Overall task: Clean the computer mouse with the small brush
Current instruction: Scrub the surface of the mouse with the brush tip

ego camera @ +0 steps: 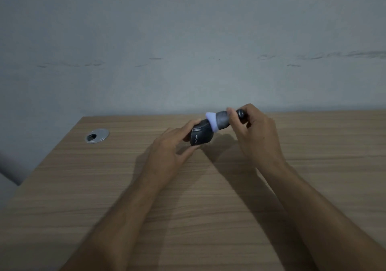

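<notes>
Brushing step. The left hand [177, 143] is clamped around the computer mouse [201, 134], holding it tilted just above the wooden worktop [208, 187]; the right hand [253, 133] is closed on the dark handle of the small brush [221, 120], whose pale bristles meet the mouse's upper end (contact blurred). Best done with short, light strokes outward, turning the mouse so that seams face the bristles.
</notes>
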